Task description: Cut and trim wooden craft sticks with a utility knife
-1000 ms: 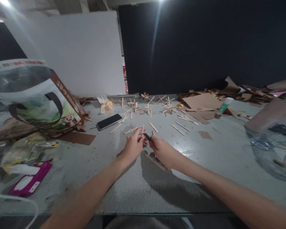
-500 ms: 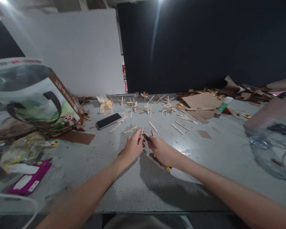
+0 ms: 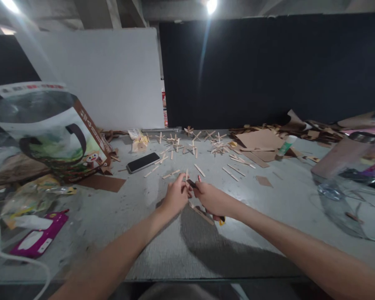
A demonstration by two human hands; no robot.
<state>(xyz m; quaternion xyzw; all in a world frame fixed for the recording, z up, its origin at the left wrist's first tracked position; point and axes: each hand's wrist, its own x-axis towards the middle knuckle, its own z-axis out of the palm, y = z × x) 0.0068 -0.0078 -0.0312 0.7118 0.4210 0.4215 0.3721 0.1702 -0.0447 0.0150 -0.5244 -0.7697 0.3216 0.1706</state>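
Note:
My left hand (image 3: 176,192) is closed, fingertips pinching a wooden craft stick (image 3: 187,174) that points up and away. Wrapped in my right hand (image 3: 211,198) is a utility knife (image 3: 191,183); its dark front end reaches to the stick near my left fingertips, and a yellow butt end shows below the palm. Whether the blade touches the wood is too small to tell. A small red tip (image 3: 199,178) shows beside my right thumb. Below both hands lies a wider wooden strip (image 3: 201,214), partly covered by the right hand.
Loose craft sticks and crossed stick pieces (image 3: 193,148) lie beyond my hands. A phone (image 3: 143,162), a large printed bag (image 3: 59,133) and a purple device (image 3: 40,233) are left. Cardboard (image 3: 259,137), a glue stick (image 3: 286,146) and a pink bottle (image 3: 345,155) are right.
The head view has tilted up slightly, so the scene sits lower. My hands keep nearly the same grip, with only small shifts in the right hand's fingers.

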